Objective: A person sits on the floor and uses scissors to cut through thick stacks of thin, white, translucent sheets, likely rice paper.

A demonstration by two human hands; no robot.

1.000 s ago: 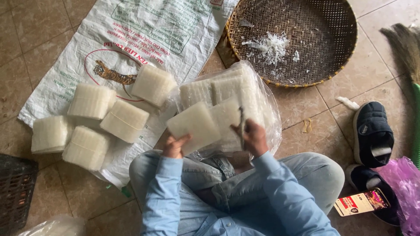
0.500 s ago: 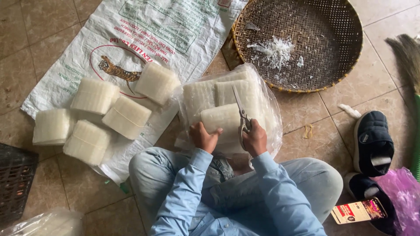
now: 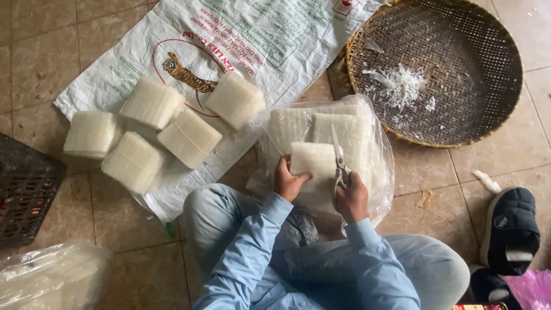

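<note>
My left hand (image 3: 288, 181) grips the left edge of a white block of rice noodles (image 3: 311, 162), held just above my knees. My right hand (image 3: 352, 199) holds a pair of scissors (image 3: 338, 163), blades pointing away from me along the block's right edge. Right behind the block lies a clear plastic bag (image 3: 373, 143) with more white noodle blocks inside. Several loose noodle blocks (image 3: 189, 136) lie to the left on a white woven sack (image 3: 275, 40) spread on the tiled floor.
A round woven bamboo tray (image 3: 459, 80) with white noodle scraps sits at the upper right. A dark crate (image 3: 26, 198) is at the left edge, another plastic bag (image 3: 51, 275) at bottom left. Dark slippers (image 3: 509, 229) lie at right, a rubber band (image 3: 425, 198) nearby.
My left hand has brought the noodle block from the left to the centre in front of the bag. My right hand has laid the scissors against the block's right edge.
</note>
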